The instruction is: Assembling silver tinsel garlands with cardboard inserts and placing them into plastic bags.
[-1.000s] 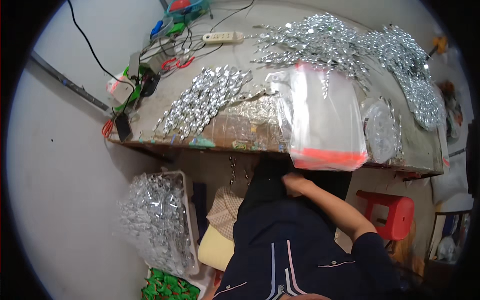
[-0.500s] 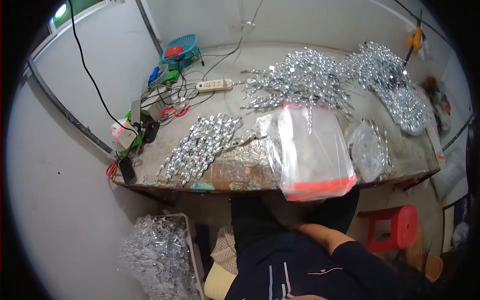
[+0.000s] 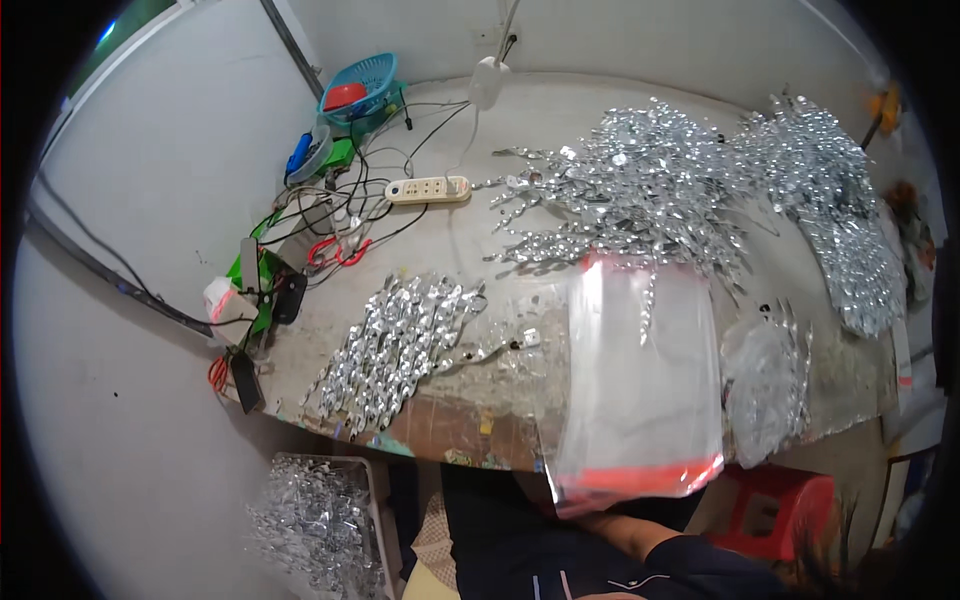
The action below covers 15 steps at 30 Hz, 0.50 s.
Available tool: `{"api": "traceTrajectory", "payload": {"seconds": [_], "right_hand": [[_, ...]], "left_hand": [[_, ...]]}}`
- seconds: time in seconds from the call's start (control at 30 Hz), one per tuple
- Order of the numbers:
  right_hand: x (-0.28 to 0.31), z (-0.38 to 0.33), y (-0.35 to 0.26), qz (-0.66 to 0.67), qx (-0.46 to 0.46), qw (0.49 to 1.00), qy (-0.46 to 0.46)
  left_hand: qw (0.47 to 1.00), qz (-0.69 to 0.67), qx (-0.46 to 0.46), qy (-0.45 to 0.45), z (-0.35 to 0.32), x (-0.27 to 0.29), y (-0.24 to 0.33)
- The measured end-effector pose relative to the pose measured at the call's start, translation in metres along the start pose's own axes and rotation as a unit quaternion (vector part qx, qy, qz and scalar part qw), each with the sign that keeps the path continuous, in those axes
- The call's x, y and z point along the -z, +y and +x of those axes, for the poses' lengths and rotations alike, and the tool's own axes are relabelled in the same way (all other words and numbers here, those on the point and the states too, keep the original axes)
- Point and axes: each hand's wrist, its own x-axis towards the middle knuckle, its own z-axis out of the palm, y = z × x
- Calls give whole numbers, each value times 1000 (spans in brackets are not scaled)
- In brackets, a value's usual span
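Stack of clear plastic bags [image 3: 640, 400] on the counter [image 3: 450, 250], red-banded end overhanging the front edge. Right hand [image 3: 593, 521] just below, mostly hidden, openness and hold impossible to tell; left hand out of view. Silver strands [image 3: 395, 350] flat to the left, larger heap [image 3: 655, 185] behind.

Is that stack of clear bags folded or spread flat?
Spread flat: the clear bags lie lengthwise on the table, their red-banded end overhanging its front edge.

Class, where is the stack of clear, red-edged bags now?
In the head view, the stack of bags lies right of centre, overhanging the table's near edge, between silver strands on the left and a clear packet on the right.
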Motion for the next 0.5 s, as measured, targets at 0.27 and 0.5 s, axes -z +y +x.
{"api": "traceTrajectory", "payload": {"seconds": [0.27,0.5], "right_hand": [[296,91,-130,297,130,942,-84],[257,128,-98,185,259,834,-451]], "left_hand": [[993,-3,56,-104,-4,33,25],[975,-54,39,-210,-32,28,26]]}}
